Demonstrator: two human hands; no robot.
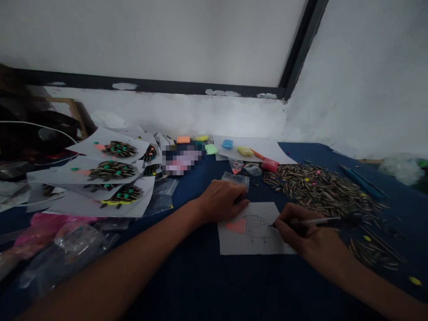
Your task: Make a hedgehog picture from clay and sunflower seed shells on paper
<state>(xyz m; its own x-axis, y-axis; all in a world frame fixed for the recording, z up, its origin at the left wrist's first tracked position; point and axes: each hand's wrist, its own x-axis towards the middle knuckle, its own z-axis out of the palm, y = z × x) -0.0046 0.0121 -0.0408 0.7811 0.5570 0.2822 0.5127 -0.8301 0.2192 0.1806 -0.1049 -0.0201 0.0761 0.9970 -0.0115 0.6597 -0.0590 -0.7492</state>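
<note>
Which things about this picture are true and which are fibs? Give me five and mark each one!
1. The right hand holds a pen. True.
2. The left hand is held high up by the wall. False: it is down low, at the upper left part of the sheet with the drawing.
3. The coral-coloured patch is on the left side of the drawing. True.
4. All the striped seeds are inside a bowl. False: a big pile lies loose on the blue table.
5. The blue packet lies on white paper near the wall. True.
</note>
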